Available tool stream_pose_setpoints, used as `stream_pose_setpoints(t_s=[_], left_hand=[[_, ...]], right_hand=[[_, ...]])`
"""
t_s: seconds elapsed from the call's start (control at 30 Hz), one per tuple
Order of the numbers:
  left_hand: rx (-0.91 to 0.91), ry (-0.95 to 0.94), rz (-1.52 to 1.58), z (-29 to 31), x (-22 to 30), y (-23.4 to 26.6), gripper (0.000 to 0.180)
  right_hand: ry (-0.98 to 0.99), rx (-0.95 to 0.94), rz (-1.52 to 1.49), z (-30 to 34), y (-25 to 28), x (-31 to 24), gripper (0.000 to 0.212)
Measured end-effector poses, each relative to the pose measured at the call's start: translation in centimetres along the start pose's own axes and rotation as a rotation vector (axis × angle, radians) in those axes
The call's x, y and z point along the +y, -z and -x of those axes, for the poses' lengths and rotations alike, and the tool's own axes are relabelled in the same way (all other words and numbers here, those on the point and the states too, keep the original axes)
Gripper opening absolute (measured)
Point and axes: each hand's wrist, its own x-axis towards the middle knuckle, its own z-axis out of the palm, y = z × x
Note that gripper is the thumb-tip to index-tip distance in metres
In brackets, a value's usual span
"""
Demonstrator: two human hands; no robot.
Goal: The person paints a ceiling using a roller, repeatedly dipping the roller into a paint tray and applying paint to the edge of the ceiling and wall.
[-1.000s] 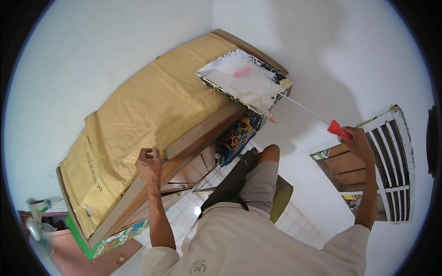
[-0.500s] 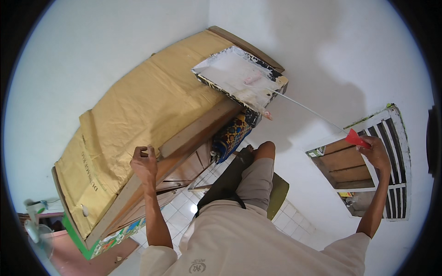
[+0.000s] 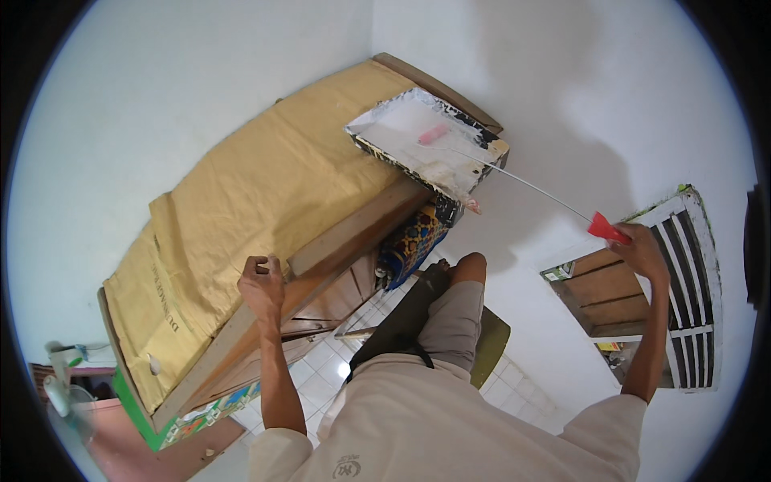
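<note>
My right hand (image 3: 640,251) is closed around the red handle of a small paint roller (image 3: 608,229), and its thin metal rod reaches left. The pink roller head (image 3: 433,134) lies in a black paint tray (image 3: 484,174) coated with white paint. My left hand (image 3: 262,285) is at the wooden edge (image 3: 337,227) of a tall cabinet, its fingers curled over it. Part of that grip is hidden by the back of the hand. Brown paper (image 3: 265,169) covers the cabinet top, and the tray rests at its far right end.
A barred window (image 3: 683,265) is set in the white wall to the right. Patterned blue cloth (image 3: 412,245) hangs below the tray. Beneath me are a green seat (image 3: 491,347) and a tiled floor (image 3: 309,373). A fan (image 3: 60,398) stands at the lower left.
My right hand has moved a little to the left with the roller, and the roller head has shifted slightly within the tray. My left hand stays at the cabinet edge. The view has shifted slightly.
</note>
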Motion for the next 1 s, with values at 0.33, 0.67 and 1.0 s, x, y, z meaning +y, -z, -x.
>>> stream_pose_setpoints(t_s=[0.33, 0.67, 1.0], left_hand=[[-0.033, 0.053, 0.001, 0.0, 0.6, 0.0, 0.024], [0.029, -0.034, 0.005, 0.1, -0.7, -0.5, 0.021], [-0.010, 0.009, -0.007, 0.0, 0.1, -0.1, 0.023]], right_hand=[[-0.032, -0.033, -0.036, -0.3, 0.2, 3.1, 0.034], [-0.063, -0.095, -0.005, -2.5, -0.4, 0.7, 0.037], [-0.185, -0.030, -0.160, 2.8, 3.3, 2.8, 0.033]])
